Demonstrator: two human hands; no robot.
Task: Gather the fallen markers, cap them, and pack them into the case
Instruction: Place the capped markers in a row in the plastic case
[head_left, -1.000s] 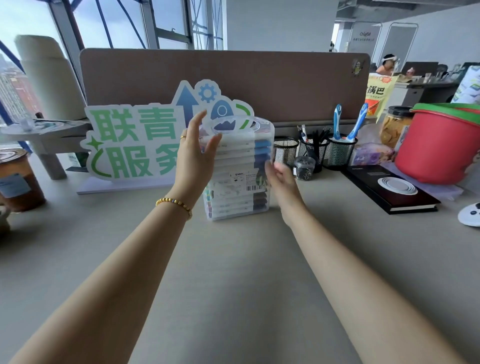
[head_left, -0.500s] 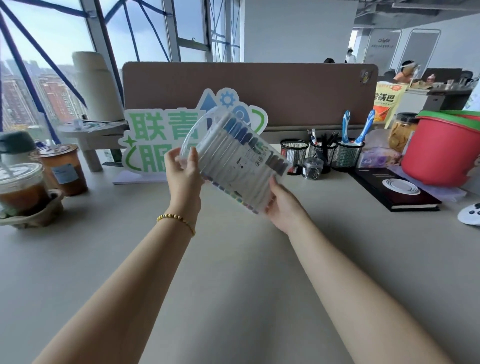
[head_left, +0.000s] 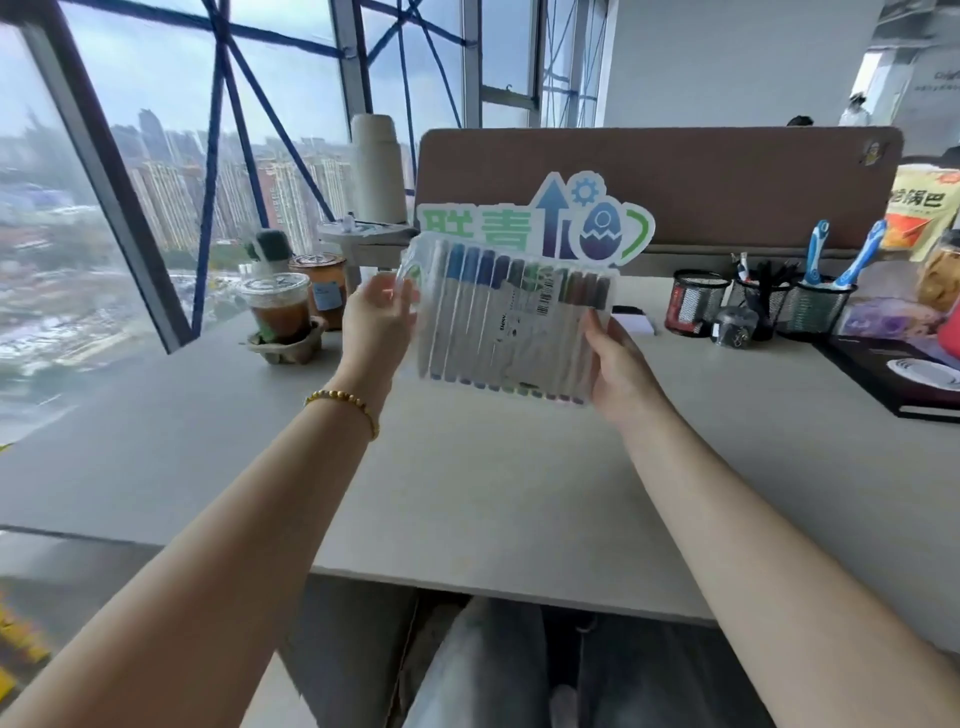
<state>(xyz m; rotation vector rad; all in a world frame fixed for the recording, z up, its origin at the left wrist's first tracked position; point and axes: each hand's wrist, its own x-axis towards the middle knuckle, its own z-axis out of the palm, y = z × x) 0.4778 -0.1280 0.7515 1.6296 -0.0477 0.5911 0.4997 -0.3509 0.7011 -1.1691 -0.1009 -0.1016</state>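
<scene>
Clear case (head_left: 506, 322) — between both hands' grip.

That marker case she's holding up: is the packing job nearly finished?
It looks close. The clear case holds a full row of markers, caps on as far as the blur shows. The left hand and right hand grip its ends above the desk. No loose markers show. Left: set it down.

case (head_left: 506, 322) above desk (head_left: 467, 493), sign (head_left: 587, 223) behind
</scene>
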